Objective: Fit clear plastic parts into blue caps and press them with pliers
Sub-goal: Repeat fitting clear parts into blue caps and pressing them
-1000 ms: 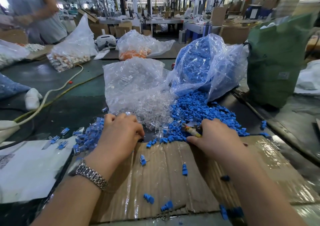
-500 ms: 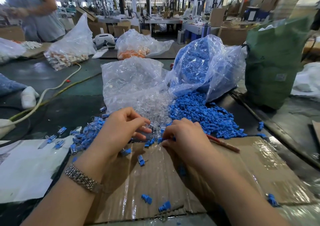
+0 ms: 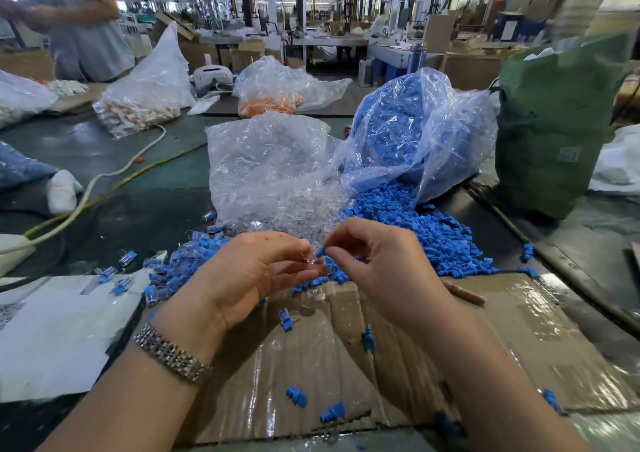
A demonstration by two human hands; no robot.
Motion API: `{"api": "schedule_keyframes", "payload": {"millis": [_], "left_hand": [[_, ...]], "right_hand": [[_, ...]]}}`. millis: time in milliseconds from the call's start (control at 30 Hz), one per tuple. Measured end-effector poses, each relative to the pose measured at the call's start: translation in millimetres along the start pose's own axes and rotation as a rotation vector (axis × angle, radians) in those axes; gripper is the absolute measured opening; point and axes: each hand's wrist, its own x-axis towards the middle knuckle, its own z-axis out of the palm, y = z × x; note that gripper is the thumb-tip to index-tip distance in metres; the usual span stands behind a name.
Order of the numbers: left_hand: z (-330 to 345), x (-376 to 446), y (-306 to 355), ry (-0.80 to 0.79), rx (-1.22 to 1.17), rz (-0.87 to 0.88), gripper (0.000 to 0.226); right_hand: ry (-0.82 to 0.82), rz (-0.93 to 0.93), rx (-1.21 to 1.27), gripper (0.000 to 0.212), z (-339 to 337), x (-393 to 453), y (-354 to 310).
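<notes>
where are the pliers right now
In the head view, the pliers lie on the cardboard, right of the right hand, below the blue caps pile.

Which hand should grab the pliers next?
Probably the right hand. The pliers lie on the cardboard just beside its wrist. The left hand is farther away and pinches the clear part.

Two bare forearms, no sleeves or gloves showing anywhere. Left hand (image 3: 249, 278) has a silver metal link watch band (image 3: 171, 353) round the wrist, links in small rows, shiny; watch face not visible. Right hand (image 3: 384, 264) and wrist bare, no rings or band seen.
</notes>
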Motion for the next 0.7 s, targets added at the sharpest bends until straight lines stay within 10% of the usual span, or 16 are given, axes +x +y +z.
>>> {"api": "schedule_keyframes", "payload": {"millis": [700], "left_hand": [[7.9, -8.9, 5.1, -0.073, 0.129, 0.153, 0.022]], "right_hand": [[0.006, -0.155, -0.071, 0.004, -4.9, -4.0, -9.3]]}}
